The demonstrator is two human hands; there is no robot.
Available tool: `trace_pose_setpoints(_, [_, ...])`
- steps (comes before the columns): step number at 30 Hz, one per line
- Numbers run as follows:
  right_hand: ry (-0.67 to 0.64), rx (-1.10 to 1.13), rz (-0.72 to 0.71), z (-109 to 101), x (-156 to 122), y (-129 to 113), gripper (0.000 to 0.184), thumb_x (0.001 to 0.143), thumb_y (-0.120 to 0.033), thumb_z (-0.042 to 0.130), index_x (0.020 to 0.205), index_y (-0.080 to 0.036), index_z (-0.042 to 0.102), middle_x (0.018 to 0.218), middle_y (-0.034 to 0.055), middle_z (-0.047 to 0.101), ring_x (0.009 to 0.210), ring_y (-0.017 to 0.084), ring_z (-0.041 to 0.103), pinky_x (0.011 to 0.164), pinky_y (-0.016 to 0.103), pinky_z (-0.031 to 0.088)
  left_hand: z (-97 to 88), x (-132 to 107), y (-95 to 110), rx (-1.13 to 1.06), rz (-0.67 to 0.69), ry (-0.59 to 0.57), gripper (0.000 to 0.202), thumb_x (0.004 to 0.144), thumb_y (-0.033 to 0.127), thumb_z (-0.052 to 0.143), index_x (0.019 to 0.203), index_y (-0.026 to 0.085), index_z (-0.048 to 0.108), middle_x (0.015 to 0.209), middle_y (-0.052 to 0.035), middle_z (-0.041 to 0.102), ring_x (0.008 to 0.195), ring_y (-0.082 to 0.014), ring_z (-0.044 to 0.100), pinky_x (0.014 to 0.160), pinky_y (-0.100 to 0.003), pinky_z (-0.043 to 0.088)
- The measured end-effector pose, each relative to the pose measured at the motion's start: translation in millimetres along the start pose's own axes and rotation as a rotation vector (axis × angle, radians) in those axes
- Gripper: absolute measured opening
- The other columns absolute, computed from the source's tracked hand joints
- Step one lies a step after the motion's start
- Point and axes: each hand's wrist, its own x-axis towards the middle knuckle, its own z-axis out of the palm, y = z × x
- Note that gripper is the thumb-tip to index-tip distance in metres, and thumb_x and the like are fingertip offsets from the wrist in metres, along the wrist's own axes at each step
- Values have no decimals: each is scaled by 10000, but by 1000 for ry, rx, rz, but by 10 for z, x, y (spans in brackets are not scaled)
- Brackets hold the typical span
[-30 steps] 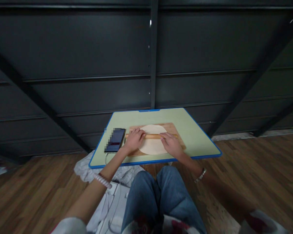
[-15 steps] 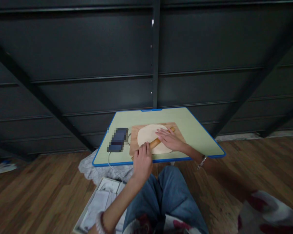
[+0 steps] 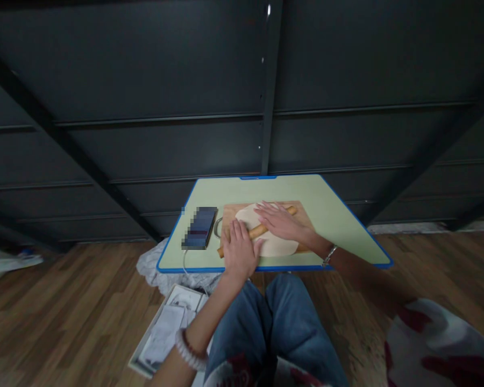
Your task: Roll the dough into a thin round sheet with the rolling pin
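Observation:
A flat sheet of pale dough (image 3: 280,246) lies on a wooden board (image 3: 305,217). Across it, at a slant from lower left to upper right, rests a wooden rolling pin (image 3: 258,231). My left hand (image 3: 240,250) lies over the pin's near left part, its fingers stretched out forward. My right hand (image 3: 280,221) is laid flat over the pin's right part, fingers extended to the left over the dough. Both palms hide the parts of the pin beneath them, while its two ends stick out.
The board sits on a small pale green table (image 3: 342,231) with a blue edge. Left of the board are a metal handle loop (image 3: 218,228) and a phone (image 3: 201,228) with a white cable. A box of papers (image 3: 163,328) and crumpled cloth (image 3: 151,266) are on the floor.
The rolling pin has moved forward, away from me, under my hands. My left hand has gone from curled around the pin to lying flat on it. The whole view has shifted slightly.

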Motion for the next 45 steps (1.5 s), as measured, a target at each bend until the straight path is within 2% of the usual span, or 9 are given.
trace_pose_setpoints(3, [-5, -25, -14, 35, 93, 12, 497, 963, -366, 215, 1396, -192, 384, 1450, 57, 385, 1365, 194, 261, 1117, 442, 163, 45, 241, -181, 17, 0, -26, 707, 929, 507, 145, 1405, 9, 305, 1466, -205, 289, 1386, -297, 193, 1130, -493, 91])
trace_pose_setpoints(7, [-25, -21, -6, 84, 206, 55, 511, 959, -381, 208, 1397, -187, 384, 1457, 58, 371, 1367, 189, 257, 1129, 430, 126, 79, 571, -379, -25, 22, -155, 711, 931, 489, 80, 1402, 13, 319, 1470, -184, 290, 1390, -261, 190, 1138, -446, 112])
trace_pose_setpoints(13, [-41, 22, 61, 126, 389, 113, 525, 955, -428, 195, 1408, -224, 365, 1470, 36, 351, 1375, 188, 235, 1129, 436, 129, 116, 988, -541, -98, 80, -294, 701, 923, 520, 44, 1432, 99, 281, 1513, -121, 196, 1409, -237, 69, 1133, -472, 118])
trace_pose_setpoints(17, [-113, 59, 137, 98, 488, 94, 577, 952, -483, 151, 1427, -208, 328, 1478, 47, 333, 1382, 186, 214, 1127, 433, 142, 203, 1261, -640, -150, 59, -300, 708, 918, 516, 1, 1451, 106, 222, 1533, -97, 105, 1408, -217, -1, 1133, -475, 108])
trace_pose_setpoints(20, [-165, 68, 179, 71, 522, 79, 589, 954, -484, 129, 1437, -198, 305, 1491, 54, 303, 1387, 184, 197, 1124, 433, 144, 230, 1344, -656, -162, 0, -276, 716, 915, 510, 16, 1453, 72, 191, 1533, -114, 86, 1406, -226, -21, 1135, -470, 89])
trace_pose_setpoints(28, [-130, 37, 106, 125, 459, 109, 562, 948, -487, 181, 1411, -224, 359, 1479, 40, 330, 1380, 184, 218, 1127, 442, 137, 64, 946, -529, -69, 11, -355, 610, 897, 325, 185, 1432, 38, 243, 1520, -142, 150, 1410, -248, 27, 1125, -516, 44])
trace_pose_setpoints(32, [-142, 35, 56, 152, 369, 132, 552, 954, -444, 164, 1415, -204, 351, 1474, 39, 343, 1375, 169, 233, 1130, 406, 148, 28, 710, -432, -72, 10, -282, 612, 904, 329, 164, 1424, 20, 256, 1511, -146, 187, 1409, -245, 81, 1133, -495, 54])
trace_pose_setpoints(40, [-96, 47, 3, 171, 239, 152, 550, 956, -394, 172, 1385, -136, 400, 1451, 84, 378, 1360, 204, 274, 1122, 435, 175, -26, 248, -167, -63, 18, -168, 599, 939, 340, 175, 1365, -47, 341, 1439, -220, 333, 1364, -255, 263, 1115, -383, 214])
trace_pose_setpoints(45, [-70, 45, -31, 186, 152, 210, 544, 959, -389, 174, 1376, -138, 417, 1437, 87, 402, 1356, 194, 283, 1115, 417, 206, -31, -85, 123, -22, 30, -38, 600, 921, 338, 300, 1380, -48, 313, 1458, -241, 270, 1372, -292, 228, 1107, -413, 228])
